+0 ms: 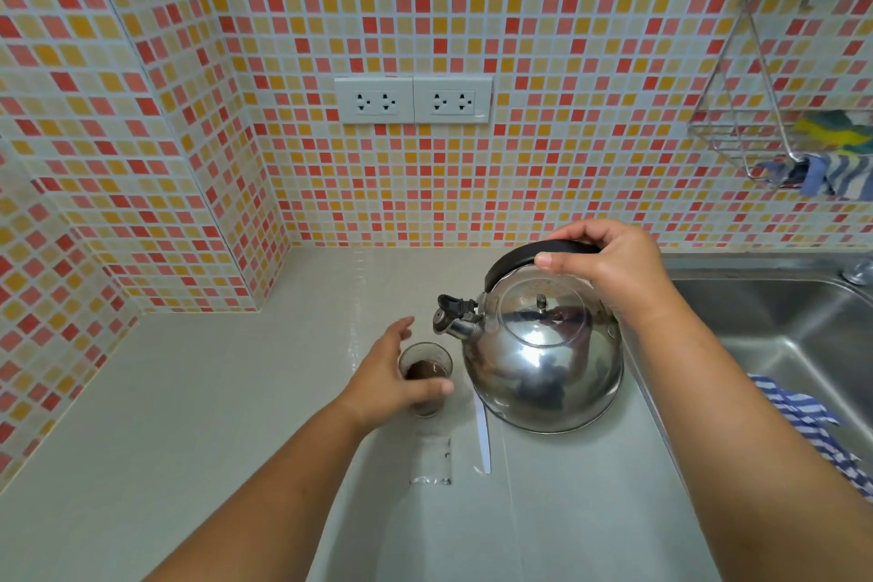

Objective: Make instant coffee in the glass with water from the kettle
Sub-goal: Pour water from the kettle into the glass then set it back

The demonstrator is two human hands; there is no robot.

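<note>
Right hand [609, 269] grip closed on kettle [543, 359] handle, left hand [392, 373] grip cupping glass [425, 373], half hidden.

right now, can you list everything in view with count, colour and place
kettle: one, shiny steel with black handle, on the counter beside the sink
glass: one, clear with brown coffee inside, left of the kettle
empty packet: one, clear, on the counter in front of the glass
torn strip: one, white, beside the packet
sockets: two, white, on the tiled wall
wire rack: one, metal, upper right wall
sink: one, steel, right
striped cloth: one, blue and white, sink edge
left hand: around the glass
right hand: gripping the kettle handle
</note>
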